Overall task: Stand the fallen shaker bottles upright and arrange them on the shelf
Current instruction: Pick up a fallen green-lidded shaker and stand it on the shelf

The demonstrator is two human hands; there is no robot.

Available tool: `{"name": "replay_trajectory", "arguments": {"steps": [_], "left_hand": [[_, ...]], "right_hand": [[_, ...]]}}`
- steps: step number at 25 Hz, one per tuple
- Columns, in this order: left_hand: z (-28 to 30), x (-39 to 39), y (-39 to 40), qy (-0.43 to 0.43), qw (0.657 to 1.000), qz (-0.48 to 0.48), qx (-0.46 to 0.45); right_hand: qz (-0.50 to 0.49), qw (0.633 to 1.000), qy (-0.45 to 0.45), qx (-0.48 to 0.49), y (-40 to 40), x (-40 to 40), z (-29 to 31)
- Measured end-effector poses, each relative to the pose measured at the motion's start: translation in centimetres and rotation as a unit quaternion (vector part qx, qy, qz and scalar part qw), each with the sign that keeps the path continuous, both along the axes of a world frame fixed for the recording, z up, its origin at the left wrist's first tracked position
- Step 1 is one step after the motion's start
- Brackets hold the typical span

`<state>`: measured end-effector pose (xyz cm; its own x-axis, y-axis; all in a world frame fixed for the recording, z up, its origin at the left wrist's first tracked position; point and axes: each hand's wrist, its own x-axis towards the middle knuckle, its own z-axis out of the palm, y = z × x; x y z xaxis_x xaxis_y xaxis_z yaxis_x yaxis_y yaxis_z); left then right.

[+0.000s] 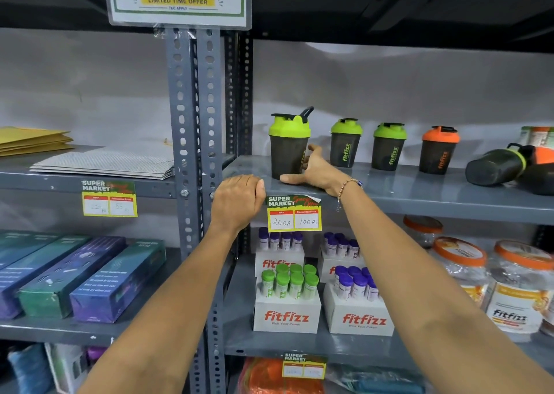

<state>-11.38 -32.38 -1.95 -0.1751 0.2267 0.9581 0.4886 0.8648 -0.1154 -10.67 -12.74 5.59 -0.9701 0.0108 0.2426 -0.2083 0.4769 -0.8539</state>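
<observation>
On the grey shelf (419, 196) a dark shaker bottle with a green lid (287, 145) stands upright at the left end, its cap flipped open. My right hand (314, 170) wraps its lower right side. My left hand (236, 202) grips the shelf's front edge beside the upright post. Two more green-lidded shakers (345, 143) (388, 147) and an orange-lidded one (438, 151) stand upright in a row. At the far right a green-lidded shaker (494, 167) lies on its side, with an orange-lidded one (539, 166) fallen behind it.
A perforated steel post (195, 124) divides the shelving. Price tags hang on the shelf edges. Below are fitfizz tube boxes (286, 315) and orange-lidded jars (515, 288). The left bay holds padded envelopes (105, 161) and long boxes (90, 276).
</observation>
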Motion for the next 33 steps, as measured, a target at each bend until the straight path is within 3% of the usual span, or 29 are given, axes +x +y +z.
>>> {"name": "replay_trajectory", "arguments": {"steps": [3,7,12,17,22,26,30,33], "left_hand": [[0.0,0.1,0.0,-0.003,1.0,0.0,-0.003],[0.0,0.0,0.0,-0.006,1.0,0.001,0.0],[0.0,0.2,0.0,-0.018,1.0,0.005,-0.004],[0.1,0.3,0.0,-0.019,1.0,0.003,-0.001],[0.1,0.5,0.1,-0.006,1.0,-0.001,0.004],[0.2,0.6,0.1,-0.014,1.0,0.006,0.003],[0.3,1.1,0.2,-0.039,0.999,0.009,-0.001],[0.2,1.6,0.5,-0.052,0.999,0.002,0.001]], "right_hand": [[0.011,0.998,-0.004,-0.065,0.5,0.1,0.3],[-0.002,0.999,-0.003,-0.032,0.1,0.0,0.1],[0.033,0.997,-0.015,-0.063,0.3,0.2,0.2],[0.034,0.999,0.001,-0.015,0.0,0.3,0.1],[0.046,0.998,-0.001,-0.049,0.3,0.1,0.1],[0.004,0.999,0.02,0.03,-0.3,-0.6,-0.1],[-0.011,0.999,0.027,0.044,-0.4,-0.3,0.0],[0.005,1.0,0.019,0.001,0.0,1.0,0.3]]}}
